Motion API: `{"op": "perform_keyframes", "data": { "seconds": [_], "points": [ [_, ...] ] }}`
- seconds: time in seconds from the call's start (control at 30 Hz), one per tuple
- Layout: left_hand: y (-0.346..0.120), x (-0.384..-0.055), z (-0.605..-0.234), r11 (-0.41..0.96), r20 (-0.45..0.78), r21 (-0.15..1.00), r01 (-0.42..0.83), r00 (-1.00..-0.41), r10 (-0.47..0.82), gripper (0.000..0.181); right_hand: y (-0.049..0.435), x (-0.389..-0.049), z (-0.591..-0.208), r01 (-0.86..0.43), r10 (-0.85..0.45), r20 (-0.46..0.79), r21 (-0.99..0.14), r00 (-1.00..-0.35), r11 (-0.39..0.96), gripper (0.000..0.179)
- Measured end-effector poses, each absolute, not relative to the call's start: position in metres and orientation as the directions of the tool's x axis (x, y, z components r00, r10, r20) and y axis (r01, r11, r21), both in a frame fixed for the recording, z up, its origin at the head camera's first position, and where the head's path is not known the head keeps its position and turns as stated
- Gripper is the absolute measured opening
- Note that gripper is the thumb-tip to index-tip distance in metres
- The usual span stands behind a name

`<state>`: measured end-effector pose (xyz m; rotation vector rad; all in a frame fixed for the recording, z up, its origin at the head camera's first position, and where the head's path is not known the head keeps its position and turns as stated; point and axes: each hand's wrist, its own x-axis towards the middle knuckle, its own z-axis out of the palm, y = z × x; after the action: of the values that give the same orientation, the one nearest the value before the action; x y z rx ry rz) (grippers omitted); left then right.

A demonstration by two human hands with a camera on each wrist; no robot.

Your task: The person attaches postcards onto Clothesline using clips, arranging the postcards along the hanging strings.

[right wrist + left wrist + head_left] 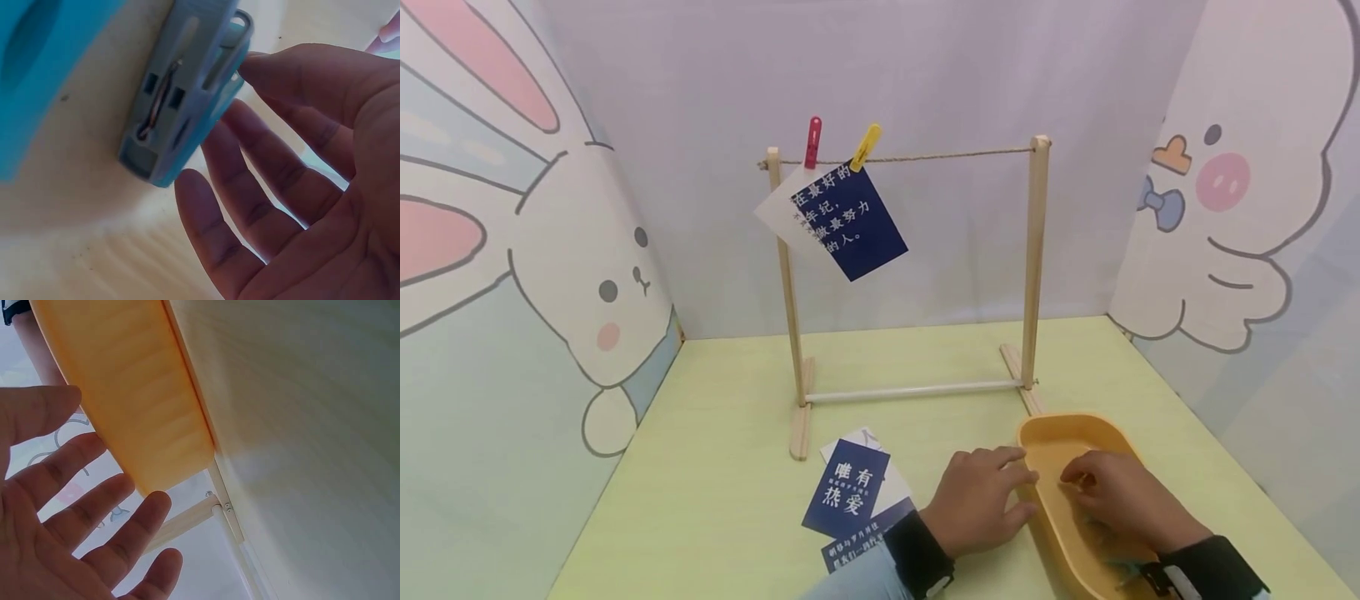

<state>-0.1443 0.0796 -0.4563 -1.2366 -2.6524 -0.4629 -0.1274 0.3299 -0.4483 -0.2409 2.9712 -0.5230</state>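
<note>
My right hand (1116, 492) is inside a yellow-orange tray (1045, 433), thumb and forefinger drawn close together. In the right wrist view, a blue-grey clothespin (172, 100) with a metal spring overlaps the thumb tip; I cannot tell whether the fingers pinch anything. More teal clothespins (1123, 571) lie in the tray by the right wrist. Fingers spread, my left hand (981, 500) has its fingertips at the tray's left rim and holds nothing. Left of it, several printed cards (848, 487), dark blue and white, overlap on the table.
A wooden frame (1037, 250) with a string (955, 156) across its top stands behind. A red clothespin (813, 143) and a yellow clothespin (865, 148) hold a white card (782, 212) and a blue card (868, 225) there. Cartoon-printed walls (880, 75) enclose the table (700, 500).
</note>
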Motion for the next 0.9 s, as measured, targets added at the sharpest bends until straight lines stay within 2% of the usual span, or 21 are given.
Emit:
{"op": "perform_keyframes", "data": {
  "seconds": [0.6,0.9],
  "points": [
    [0.0785,-0.1453,-0.4565,0.613,0.321,0.142,0.778,-0.621,0.715,0.032,0.3352,-0.1284,-0.4549,-0.202,-0.228,-0.038,-0.339,-0.973,0.919,0.015],
    [0.0785,-0.1472,-0.4599,0.615,0.301,0.166,0.770,-0.634,0.712,0.034,0.3341,-0.1296,-0.4564,-0.220,-0.237,-0.014,-0.325,-0.971,0.920,0.014]
  ]
}}
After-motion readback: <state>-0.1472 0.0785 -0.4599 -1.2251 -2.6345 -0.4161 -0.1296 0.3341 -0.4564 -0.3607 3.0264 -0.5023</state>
